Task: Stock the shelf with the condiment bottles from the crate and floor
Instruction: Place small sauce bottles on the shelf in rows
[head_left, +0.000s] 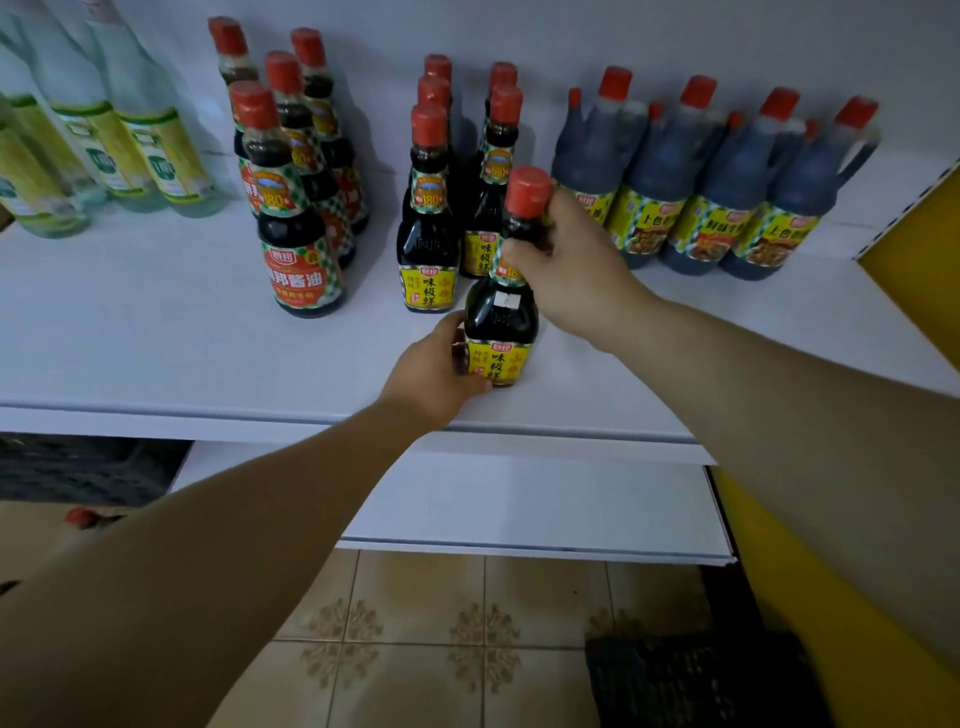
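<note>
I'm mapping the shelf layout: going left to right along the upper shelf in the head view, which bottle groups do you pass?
Clear green-labelled bottles → red-labelled soy sauce bottles → yellow-labelled dark bottles → bottle in both hands → large handled jugs.

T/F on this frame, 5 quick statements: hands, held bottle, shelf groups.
1. Both hands touch the same bottle. True: left hand at its base, right hand at its neck.
2. The held bottle has a green cap. False: it is red.
3. The pale bottles with green-yellow labels stand at the shelf's left end. True.
4. The large handled jugs stand left of the held bottle. False: they are to its right.
5. The upper shelf is black. False: it is white.
</note>
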